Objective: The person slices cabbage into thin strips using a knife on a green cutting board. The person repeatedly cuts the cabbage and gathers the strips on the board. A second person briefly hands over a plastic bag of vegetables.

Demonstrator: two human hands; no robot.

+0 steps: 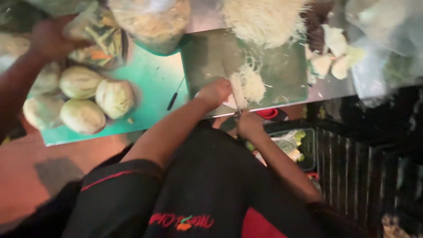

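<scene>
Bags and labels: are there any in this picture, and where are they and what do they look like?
Clear plastic bag: top left, held by another person's hand; lumpy, with green and orange vegetable strips inside.
Second clear bag: top middle, beside the cutting board; rounded, full of pale shreds.
Crinkled clear plastic: top right, whitish and see-through.
Dark tray: below the counter edge, holding clear wrap and greens.
No readable signs or screens show.

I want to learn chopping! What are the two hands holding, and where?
The right hand grips a knife by its handle. The left hand presses down on the pale cabbage piece from its side.
</scene>
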